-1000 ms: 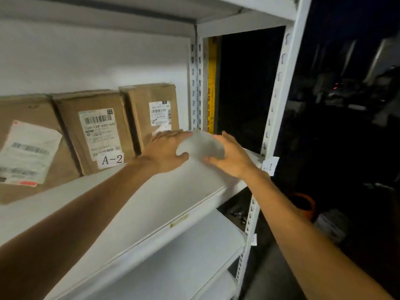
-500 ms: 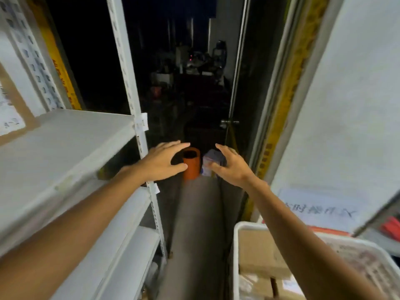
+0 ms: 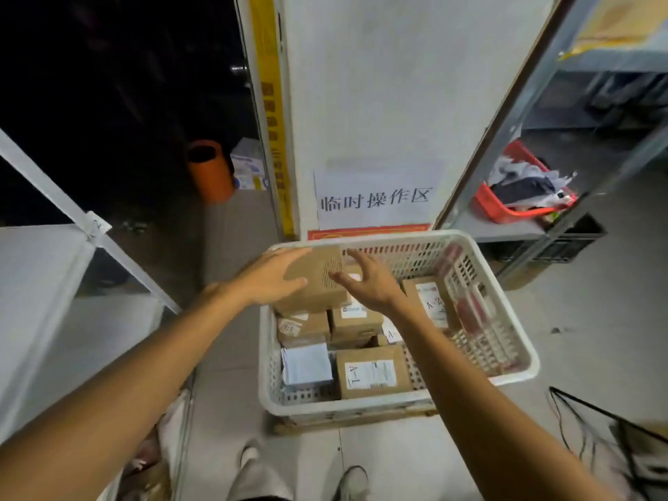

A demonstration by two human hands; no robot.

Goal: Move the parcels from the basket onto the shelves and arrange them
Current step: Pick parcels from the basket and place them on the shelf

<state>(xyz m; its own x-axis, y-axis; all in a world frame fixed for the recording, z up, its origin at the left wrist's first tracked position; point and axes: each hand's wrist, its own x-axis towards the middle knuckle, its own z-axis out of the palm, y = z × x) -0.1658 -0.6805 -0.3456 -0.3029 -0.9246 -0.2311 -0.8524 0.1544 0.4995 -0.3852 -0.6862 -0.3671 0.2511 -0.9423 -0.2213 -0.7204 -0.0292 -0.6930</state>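
Both hands, left (image 3: 269,280) and right (image 3: 368,282), hovered with fingers spread open over a brown parcel (image 3: 318,280) atop others in the white basket (image 3: 506,341).

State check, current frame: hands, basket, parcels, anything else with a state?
left hand: open, flat on the left side of the top cardboard box
right hand: open, fingers spread at that box's right side
top cardboard box: closed, resting on other parcels
white basket: on floor, still holds several parcels
orange bin: upright, open top
red tray: full of clutter
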